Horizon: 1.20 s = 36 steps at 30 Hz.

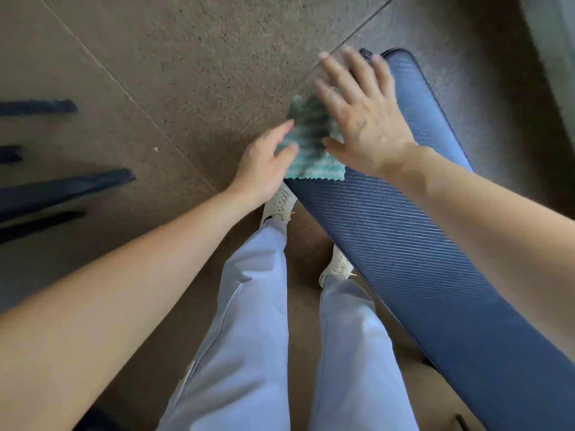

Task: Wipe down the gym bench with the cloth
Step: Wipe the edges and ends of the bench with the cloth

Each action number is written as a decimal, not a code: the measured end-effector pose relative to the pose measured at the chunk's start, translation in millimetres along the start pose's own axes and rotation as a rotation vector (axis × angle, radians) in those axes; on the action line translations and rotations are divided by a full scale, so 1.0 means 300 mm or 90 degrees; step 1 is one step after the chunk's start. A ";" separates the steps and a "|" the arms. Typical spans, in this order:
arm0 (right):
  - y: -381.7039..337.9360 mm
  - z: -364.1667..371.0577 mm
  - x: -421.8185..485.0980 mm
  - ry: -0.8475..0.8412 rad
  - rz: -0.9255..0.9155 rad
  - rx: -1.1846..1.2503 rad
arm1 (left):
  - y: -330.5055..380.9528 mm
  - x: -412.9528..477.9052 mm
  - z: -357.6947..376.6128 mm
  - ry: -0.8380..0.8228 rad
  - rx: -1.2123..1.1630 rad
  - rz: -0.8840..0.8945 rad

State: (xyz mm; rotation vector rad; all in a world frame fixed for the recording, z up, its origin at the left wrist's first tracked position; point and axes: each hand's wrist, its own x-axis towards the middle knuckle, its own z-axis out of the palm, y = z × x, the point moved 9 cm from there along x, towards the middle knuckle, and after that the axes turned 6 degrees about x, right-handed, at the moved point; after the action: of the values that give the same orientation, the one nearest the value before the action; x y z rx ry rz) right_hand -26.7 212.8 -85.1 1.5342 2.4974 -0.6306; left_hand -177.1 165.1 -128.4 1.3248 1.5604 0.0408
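The gym bench (pixel 404 244) has a dark blue ribbed pad and runs diagonally from the top centre to the bottom right. A green-and-teal cloth (pixel 308 141) lies on its left edge, partly hanging past it. My left hand (pixel 264 169) is at the cloth's left side, with thumb and index finger pinched on its edge. My right hand (pixel 364 119) is spread flat with fingers apart over the cloth's right part and the pad, and it is blurred. Whether its palm presses on the cloth is unclear.
My legs in light trousers (pixel 255 306) and white shoes (pixel 280 203) stand close against the bench's left side. Dark metal bars (pixel 62 188) lie across the speckled brown floor (pixel 186 73) at the far left. A grey surface (pixel 553 57) rises at the top right.
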 end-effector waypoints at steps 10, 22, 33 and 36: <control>0.046 0.052 0.115 -0.146 -0.110 -0.009 | 0.050 0.126 0.077 -0.129 0.156 0.081; 0.403 -0.006 0.001 -0.058 0.234 0.207 | 0.392 0.351 0.174 -0.176 0.189 0.252; 0.543 0.057 -0.264 -0.018 0.374 0.346 | 0.646 0.383 0.309 -0.246 0.565 0.491; 0.578 0.097 -0.409 -0.024 0.422 0.364 | 0.723 0.325 0.439 -0.290 0.726 0.571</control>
State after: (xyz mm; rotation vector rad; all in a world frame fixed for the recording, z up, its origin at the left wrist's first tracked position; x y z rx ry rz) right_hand 180.3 167.9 -118.2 2.3303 1.6562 -1.2718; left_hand 81.5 248.5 -123.5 2.5946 0.4099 -0.6271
